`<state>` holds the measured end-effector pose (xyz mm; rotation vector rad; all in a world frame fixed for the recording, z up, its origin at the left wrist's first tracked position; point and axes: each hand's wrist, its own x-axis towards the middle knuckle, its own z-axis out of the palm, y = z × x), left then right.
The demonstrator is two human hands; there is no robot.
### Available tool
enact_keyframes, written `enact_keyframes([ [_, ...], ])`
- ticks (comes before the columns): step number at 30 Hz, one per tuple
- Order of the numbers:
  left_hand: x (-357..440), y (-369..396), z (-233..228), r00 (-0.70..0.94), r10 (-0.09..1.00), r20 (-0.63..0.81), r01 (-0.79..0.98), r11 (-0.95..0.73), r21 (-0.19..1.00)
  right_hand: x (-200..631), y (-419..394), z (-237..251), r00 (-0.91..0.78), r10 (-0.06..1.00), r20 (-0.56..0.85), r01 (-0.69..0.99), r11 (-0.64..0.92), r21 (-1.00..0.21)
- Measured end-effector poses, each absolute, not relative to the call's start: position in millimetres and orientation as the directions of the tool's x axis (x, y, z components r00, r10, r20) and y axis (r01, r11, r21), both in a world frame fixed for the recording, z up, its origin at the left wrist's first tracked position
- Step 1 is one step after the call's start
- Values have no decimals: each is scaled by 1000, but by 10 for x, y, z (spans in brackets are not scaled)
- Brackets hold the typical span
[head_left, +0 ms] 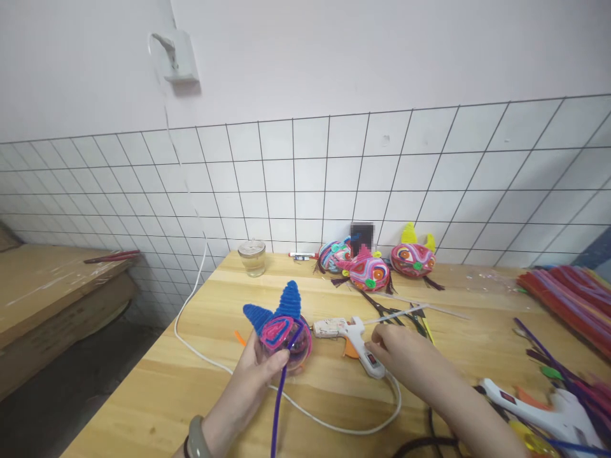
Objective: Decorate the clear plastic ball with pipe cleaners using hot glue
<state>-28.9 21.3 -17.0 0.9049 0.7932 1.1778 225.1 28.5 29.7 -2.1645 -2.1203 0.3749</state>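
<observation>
Ball (303,346) above bench (157,394), toward left edge. Held how?

Clamped with purple strip (278,407) in left hand (252,375); right hand (398,348) beside glue gun (356,332), cannot tell if gripping. Best pin strip snugly, thumb (277,362) clear of nozzle (312,329).

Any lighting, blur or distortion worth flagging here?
Head view: bright, fairly even light, with a soft shadow under the wall socket and a dark floor at left; head view: wide-angle stretch, lines on the tiled wall splaying toward the sides; head view: a blocky pixelated patch near the wall; head view: right hand looks slightly soft.
</observation>
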Motion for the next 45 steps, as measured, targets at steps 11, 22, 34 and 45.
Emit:
enact_keyframes([
  [11, -303, 232, -125, 229, 970, -78, -540, 193, 819, 2133, 317, 123, -11, 990, -138, 970, -23, -241],
  [22, -167, 105, -8, 390, 912, -126, -643, 368, 672, 1674, 116, -21, -252, 963, 100, 557, 229, -799],
  [34, -138, 10, -107, 454, 889, -58, -473, 296, 830, 1628, 171, 121, -438, 889, 136, -250, 26, -968],
  [45, -237, 117, -41, 387, 911, -146, -544, 353, 762, 1931, 187, 267, -607, 794, 23, -342, -235, -910],
])
